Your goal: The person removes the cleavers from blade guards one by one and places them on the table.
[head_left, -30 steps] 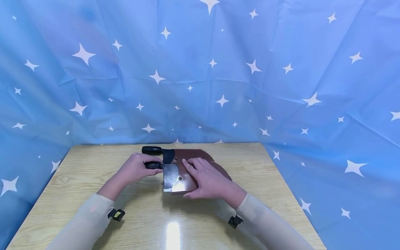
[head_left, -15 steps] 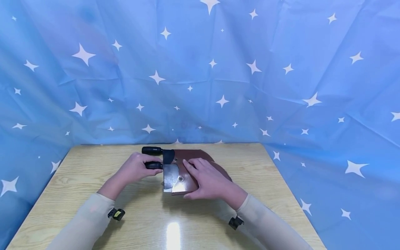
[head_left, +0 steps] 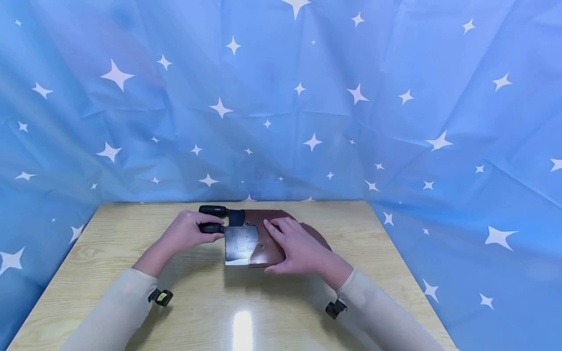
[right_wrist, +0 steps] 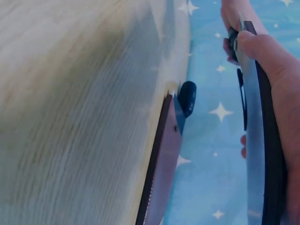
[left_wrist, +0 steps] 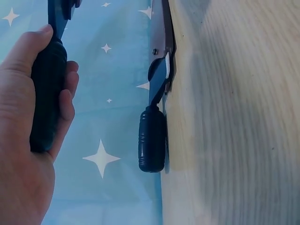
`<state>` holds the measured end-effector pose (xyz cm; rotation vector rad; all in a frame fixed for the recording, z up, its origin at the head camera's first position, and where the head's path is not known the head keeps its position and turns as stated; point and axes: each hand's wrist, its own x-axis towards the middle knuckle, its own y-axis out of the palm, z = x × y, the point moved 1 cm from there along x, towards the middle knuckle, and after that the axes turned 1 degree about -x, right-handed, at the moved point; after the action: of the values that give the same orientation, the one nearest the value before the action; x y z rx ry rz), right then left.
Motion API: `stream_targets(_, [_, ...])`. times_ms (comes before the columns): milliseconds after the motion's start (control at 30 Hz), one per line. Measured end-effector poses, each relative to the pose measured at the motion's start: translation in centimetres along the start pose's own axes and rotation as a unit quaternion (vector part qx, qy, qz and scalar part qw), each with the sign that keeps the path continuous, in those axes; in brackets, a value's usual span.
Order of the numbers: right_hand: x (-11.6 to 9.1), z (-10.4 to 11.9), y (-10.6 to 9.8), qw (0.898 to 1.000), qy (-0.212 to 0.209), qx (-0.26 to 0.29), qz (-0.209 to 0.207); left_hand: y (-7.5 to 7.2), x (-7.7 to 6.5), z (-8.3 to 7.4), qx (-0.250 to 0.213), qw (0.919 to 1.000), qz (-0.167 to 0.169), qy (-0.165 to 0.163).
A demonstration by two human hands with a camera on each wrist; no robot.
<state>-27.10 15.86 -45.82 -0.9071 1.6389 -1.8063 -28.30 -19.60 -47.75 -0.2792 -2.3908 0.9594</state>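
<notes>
My left hand (head_left: 190,230) grips the black handle (head_left: 211,227) of a cleaver, raised off the table. Its broad metal blade (head_left: 239,245) shows partly bare, and the rest is hidden in a brown sheath (head_left: 271,253). My right hand (head_left: 304,249) holds that sheath, thumb along the near edge and fingers over the top. In the right wrist view the sheath (right_wrist: 266,140) is seen edge-on between thumb and fingers. Behind it lies a second cleaver, its black handle (left_wrist: 152,140) pointing left and its blade in another brown sheath (right_wrist: 166,164).
The second cleaver rests near the far edge of the pale wooden table (head_left: 197,302). A blue curtain (head_left: 263,97) with white stars hangs behind and at both sides. Small dark devices (head_left: 160,297) sit on both wrists.
The held cleaver has slid left out of its sheath, so more blade shows. My left hand moved slightly left, my right hand with the sheath slightly right. The second cleaver stayed put.
</notes>
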Motion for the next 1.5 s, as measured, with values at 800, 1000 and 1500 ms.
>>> stream_targets(800, [-2.3,-0.5,0.4,0.999,0.008,0.036,-0.021,-0.2,-1.1,-0.3,0.083,0.9936,0.076,-0.003])
stream_targets(1000, [-2.6,-0.6,0.4,0.998,0.014,0.066,-0.012,-0.1,-1.5,-0.6,0.132,0.9902,0.039,0.026])
stream_targets(1500, [-3.0,-0.9,0.2,0.998,0.006,0.062,-0.028,-0.3,-1.2,-0.4,0.073,0.9951,0.067,-0.003])
